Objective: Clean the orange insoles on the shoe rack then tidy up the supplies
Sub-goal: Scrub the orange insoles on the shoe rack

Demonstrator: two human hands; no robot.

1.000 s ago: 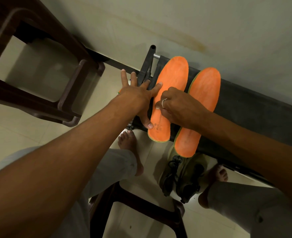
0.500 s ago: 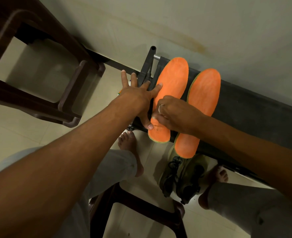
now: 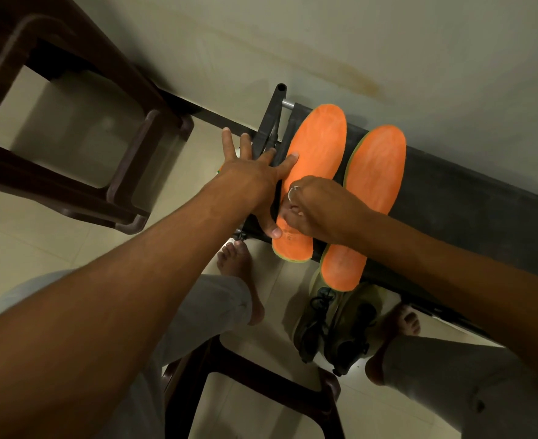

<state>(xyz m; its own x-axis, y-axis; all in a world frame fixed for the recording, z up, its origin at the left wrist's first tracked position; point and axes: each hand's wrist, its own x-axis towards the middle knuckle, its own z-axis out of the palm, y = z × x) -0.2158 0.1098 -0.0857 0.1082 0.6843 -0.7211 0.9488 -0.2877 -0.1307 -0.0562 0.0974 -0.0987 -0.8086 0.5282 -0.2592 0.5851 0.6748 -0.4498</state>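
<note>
Cleaning step: flat left hand steadies the insole under the curled right hand, contents hidden; next, likely strokes toeward.

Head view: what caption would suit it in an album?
Left hand spread against an orange insole on the rack, right hand curled at its heel.

Bare forearms, no sleeves; silver ring on right hand; light grey trousers; bare feet.
</note>
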